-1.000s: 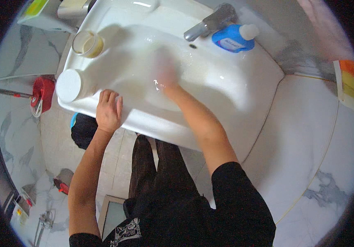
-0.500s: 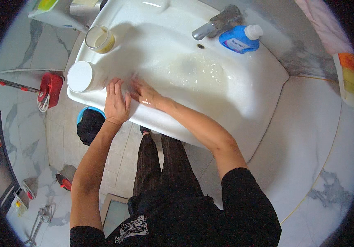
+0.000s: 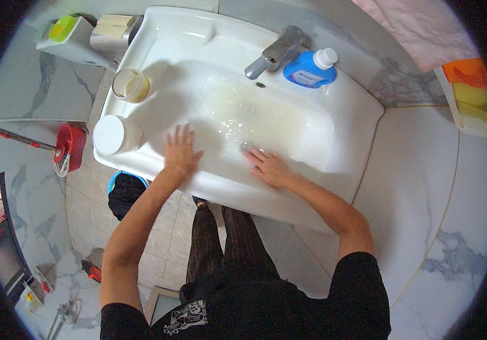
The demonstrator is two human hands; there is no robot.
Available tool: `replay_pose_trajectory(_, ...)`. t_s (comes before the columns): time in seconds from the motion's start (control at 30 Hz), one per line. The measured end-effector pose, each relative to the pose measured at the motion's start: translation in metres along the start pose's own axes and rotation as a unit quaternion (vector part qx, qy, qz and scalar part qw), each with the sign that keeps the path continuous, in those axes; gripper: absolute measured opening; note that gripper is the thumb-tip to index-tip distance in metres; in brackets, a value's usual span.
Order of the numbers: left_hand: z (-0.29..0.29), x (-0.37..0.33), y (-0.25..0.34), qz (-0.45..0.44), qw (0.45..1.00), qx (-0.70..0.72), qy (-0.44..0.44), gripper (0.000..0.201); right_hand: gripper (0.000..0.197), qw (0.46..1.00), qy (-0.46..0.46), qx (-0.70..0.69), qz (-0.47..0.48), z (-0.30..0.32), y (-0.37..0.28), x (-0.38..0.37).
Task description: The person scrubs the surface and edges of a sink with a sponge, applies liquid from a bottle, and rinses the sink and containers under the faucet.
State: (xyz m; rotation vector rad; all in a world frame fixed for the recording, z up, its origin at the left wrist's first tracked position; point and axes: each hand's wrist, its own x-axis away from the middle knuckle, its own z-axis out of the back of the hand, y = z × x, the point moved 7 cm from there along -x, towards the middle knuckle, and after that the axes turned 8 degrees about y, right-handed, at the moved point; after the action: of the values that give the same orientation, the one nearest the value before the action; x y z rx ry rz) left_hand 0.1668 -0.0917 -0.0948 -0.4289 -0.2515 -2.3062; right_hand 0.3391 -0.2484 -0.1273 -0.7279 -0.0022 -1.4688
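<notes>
A white washbasin (image 3: 334, 192) holds shallow, slightly cloudy water (image 3: 272, 124) with bubbles and ripples. My left hand (image 3: 181, 153) lies with fingers spread over the basin's near left slope, holding nothing. At the near edge of the water is my right hand (image 3: 270, 169), its fingers stretched out and apart, also without anything in it. A white lidded tub (image 3: 116, 136) stands on the left rim, left of my left hand. Behind it sits a clear cup (image 3: 131, 85) with a yellowish lower part.
The metal faucet (image 3: 274, 54) and a blue bottle with a white cap (image 3: 311, 68) stand at the basin's back. A blue bucket with dark cloth (image 3: 125, 195) and a red mop bucket (image 3: 71, 148) are on the floor at left. An orange and a yellow cloth (image 3: 470, 85) hang far right.
My right hand has moved right, away from my left hand, to the water's near edge. My left hand has shifted slightly right, its fingers more spread. The view has shifted a little.
</notes>
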Motion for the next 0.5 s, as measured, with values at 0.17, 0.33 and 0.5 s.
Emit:
replay_pose_trajectory(0.17,-0.014,-0.056,0.078,-0.098,0.994,0.037,0.04,0.069,0.051,0.978,0.031,0.006,-0.205,0.025,0.047,-0.013)
replay_pose_trajectory(0.33,-0.055,-0.092,0.119,-0.161,0.986,0.049,-0.004,0.061,0.053,0.95,0.239,0.201,0.005,0.014,0.046,-0.014)
replay_pose_trajectory(0.5,-0.047,-0.085,0.129,-0.148,0.989,-0.014,-0.019,0.051,0.049,0.971,0.09,0.053,-0.216,0.024,0.079,-0.019)
